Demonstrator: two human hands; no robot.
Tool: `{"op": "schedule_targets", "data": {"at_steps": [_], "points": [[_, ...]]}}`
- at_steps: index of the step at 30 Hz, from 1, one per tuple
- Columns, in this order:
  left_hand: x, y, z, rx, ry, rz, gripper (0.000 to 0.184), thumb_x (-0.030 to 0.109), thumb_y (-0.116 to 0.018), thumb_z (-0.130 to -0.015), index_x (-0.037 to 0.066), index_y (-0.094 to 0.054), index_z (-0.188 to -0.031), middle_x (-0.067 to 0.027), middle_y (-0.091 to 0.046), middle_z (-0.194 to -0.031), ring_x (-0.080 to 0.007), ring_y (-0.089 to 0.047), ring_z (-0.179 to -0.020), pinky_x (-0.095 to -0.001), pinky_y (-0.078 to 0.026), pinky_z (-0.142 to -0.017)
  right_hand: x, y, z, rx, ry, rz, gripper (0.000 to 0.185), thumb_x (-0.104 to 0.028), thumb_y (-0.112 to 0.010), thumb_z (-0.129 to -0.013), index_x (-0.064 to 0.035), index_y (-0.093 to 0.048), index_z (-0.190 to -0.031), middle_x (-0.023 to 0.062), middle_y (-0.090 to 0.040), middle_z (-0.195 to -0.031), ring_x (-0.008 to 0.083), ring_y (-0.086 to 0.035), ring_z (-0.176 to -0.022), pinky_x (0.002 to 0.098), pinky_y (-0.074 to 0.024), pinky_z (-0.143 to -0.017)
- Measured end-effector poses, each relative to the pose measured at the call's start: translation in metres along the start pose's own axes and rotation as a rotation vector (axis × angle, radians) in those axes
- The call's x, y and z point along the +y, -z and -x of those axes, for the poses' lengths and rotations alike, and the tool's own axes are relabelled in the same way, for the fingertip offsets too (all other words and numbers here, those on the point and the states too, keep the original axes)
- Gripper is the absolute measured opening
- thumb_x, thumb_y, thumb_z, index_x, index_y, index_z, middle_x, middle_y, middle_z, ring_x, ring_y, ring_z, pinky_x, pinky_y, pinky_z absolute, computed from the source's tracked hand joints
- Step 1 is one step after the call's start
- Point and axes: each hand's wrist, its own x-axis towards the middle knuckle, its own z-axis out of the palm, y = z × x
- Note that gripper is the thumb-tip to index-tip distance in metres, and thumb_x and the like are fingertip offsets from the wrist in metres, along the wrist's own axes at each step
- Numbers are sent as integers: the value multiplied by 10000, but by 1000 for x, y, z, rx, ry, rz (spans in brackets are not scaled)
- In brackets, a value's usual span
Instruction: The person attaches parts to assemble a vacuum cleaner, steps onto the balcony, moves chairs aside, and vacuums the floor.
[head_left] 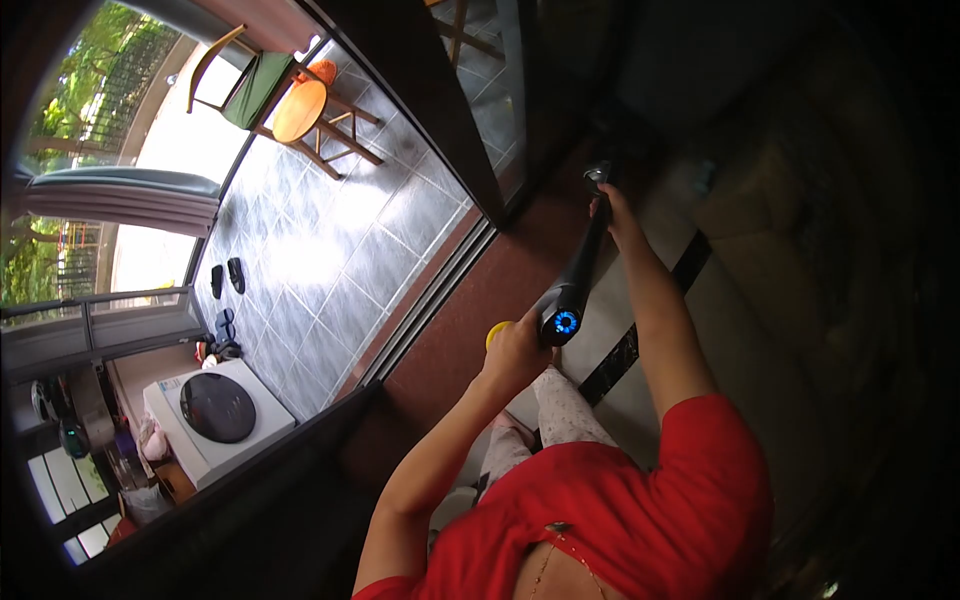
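Note:
A long black cordless vacuum cleaner (575, 280) is held out in front of my body, a blue ring light glowing on its near end. My left hand (517, 352) grips it beside that lit end, fingers closed and partly hidden. Just past the left knuckles shows a yellow rounded piece (495, 335); whether it belongs to the vacuum cleaner I cannot tell. Farther along, my right hand (615, 215) is wrapped around the dark tube near a shiny grey end (597, 176). The vacuum cleaner's lower part is lost in shadow.
A sliding door track (430, 300) separates the dim room from a bright tiled balcony. Out there stand a wooden stool (300, 112), a green-seated chair (258, 90), black slippers (227, 278) and a white washing machine (225, 415). A dark door frame (410, 110) rises beside me.

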Motion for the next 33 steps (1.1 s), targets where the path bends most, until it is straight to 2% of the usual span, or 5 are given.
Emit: {"op": "schedule_targets", "data": {"at_steps": [8,12,21,26,33], "points": [[-28,18,104,14,95,-3,219,86,-584,-633,8,-514,-824,-224,-577,-744,-402,-558,-771,-458,-448,-670,71,-17,75,-12,-189,29,257,-278,-598,-755,-58,-486,-679,45,-517,-553,171,-527,-477,277,-479,-489],[-46,53,188,24,189,-49,362,91,-637,-602,13,-558,-947,-194,-589,-818,-376,-566,-800,-423,-459,-699,129,-55,146,-21,-368,-41,234,-243,-591,-747,-46,-466,-744,60,-518,-594,190,-542,-540,300,-502,-525],[-90,65,439,171,353,-115,289,156,-710,-629,8,-588,-846,-189,-585,-754,-362,-581,-733,-372,-463,-625,299,-96,339,-78,-653,-15,215,-184,-555,-761,-28,-423,-825,110,-504,-658,277,-564,-627,465,-512,-656],[-82,59,581,233,553,-43,255,52,-629,-567,21,-556,-810,-187,-568,-748,-374,-549,-736,-407,-438,-610,380,-102,460,-180,-878,78,181,-160,-545,-790,-22,-435,-832,130,-518,-658,321,-575,-642,506,-506,-690],[-73,19,713,288,715,81,269,93,-734,-556,-2,-569,-746,-158,-567,-624,-277,-590,-558,-293,-431,-523,442,-87,563,-170,-1151,189,312,-172,-588,-822,-75,-368,-1022,197,-498,-951,438,-551,-872,640,-399,-807]]}}
